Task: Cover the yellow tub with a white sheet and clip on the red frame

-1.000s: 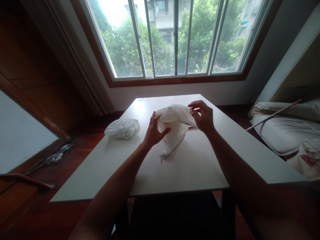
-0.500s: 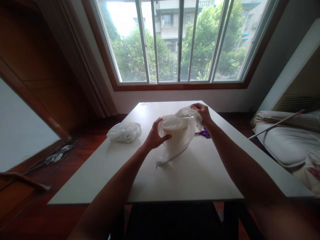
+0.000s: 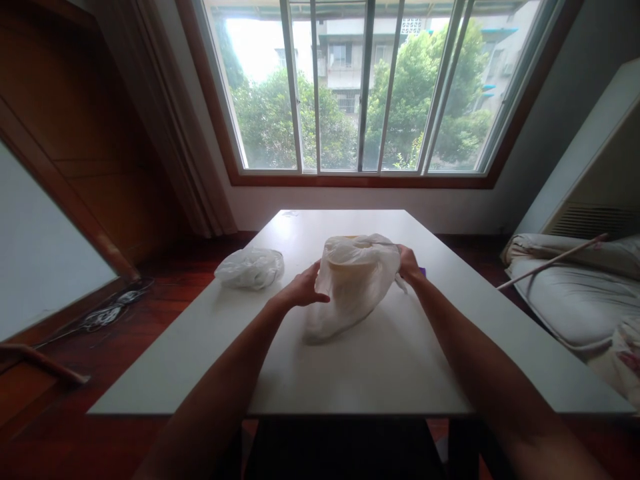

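A thin white plastic bag [image 3: 357,283] stands near the middle of the white table [image 3: 360,380]. Through its film shows a pale yellowish, round-rimmed thing, perhaps a tub or bowl. My left hand [image 3: 304,287] grips the bag's left side, thumb stretched along the front and fingers partly hidden. On the opposite side, my right hand [image 3: 409,264] holds the bag's upper edge, with its fingertips behind the film. Loose film trails toward the lower left. Just past my right hand a bit of something purple [image 3: 423,272] peeks out, mostly covered.
Another crumpled white plastic bag [image 3: 250,268] lies on the table's left side. Cables [image 3: 111,312] run along the floor at left. To the right are a pale padded bundle [image 3: 565,287] and a thin stick [image 3: 550,262]. A window [image 3: 360,100] is behind the table.
My right hand has come down from the raised bag opening to the bag's right side. The gathered film now lies over the top, and the purple thing is more hidden.
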Motion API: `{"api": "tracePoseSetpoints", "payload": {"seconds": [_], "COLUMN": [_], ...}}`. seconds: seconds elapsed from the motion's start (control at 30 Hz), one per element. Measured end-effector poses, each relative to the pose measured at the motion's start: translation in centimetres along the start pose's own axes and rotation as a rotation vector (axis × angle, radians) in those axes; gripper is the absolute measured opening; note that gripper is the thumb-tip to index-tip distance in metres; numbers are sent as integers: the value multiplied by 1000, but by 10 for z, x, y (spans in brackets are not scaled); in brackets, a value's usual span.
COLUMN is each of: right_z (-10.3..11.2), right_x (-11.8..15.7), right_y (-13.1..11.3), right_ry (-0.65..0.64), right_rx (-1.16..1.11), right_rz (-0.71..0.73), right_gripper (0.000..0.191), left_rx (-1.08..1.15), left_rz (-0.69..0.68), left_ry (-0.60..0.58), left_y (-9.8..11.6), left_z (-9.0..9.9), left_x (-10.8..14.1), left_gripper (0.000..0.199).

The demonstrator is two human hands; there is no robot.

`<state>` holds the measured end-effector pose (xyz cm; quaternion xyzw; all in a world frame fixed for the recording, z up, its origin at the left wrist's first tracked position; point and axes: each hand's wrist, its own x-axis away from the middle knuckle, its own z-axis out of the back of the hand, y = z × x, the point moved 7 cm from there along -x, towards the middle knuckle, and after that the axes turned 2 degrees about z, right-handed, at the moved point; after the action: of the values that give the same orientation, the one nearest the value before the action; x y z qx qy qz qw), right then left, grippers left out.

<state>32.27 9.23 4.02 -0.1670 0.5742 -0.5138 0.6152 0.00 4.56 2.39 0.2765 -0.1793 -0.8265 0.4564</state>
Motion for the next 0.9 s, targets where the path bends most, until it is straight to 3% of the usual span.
{"api": "tracePoseSetpoints", "payload": {"seconds": [0.1,0.17,0.23,0.37,0.47,0.6,0.7,0.8,0.9], "right_z": [40,57,61,42,30,30,37,36,26], "right_x": [7,14,22,34,38,37,38,38,37], "right_y": [-9,-32,-59,-96,-102,-101,-104,-102,-94], "right_ry": [324,439,428,216,135,151,193,142,-1], "right_rx": [4,-2,12,53,77,101,132,179,206], "right_rz": [-44,65,200,406,457,462,469,408,312], "right_gripper": [29,26,24,19,17,15,20,35,42], "left_rx": [-108,-58,52,260,301,194,56,-98,-227], "left_rz": [149,165,127,95,93,91,5,-14,43], "left_ry": [-70,-71,30,397,472,443,385,235,59], "left_y": [-27,-34,-29,-8,12,37,60,79,93], "left_z": [6,13,25,49,52,61,69,65,57], "left_x": [2,1,-3,-7,-14,-33,-55,-80,-99], "left_gripper": [97,85,70,43,43,40,40,38,30]}}
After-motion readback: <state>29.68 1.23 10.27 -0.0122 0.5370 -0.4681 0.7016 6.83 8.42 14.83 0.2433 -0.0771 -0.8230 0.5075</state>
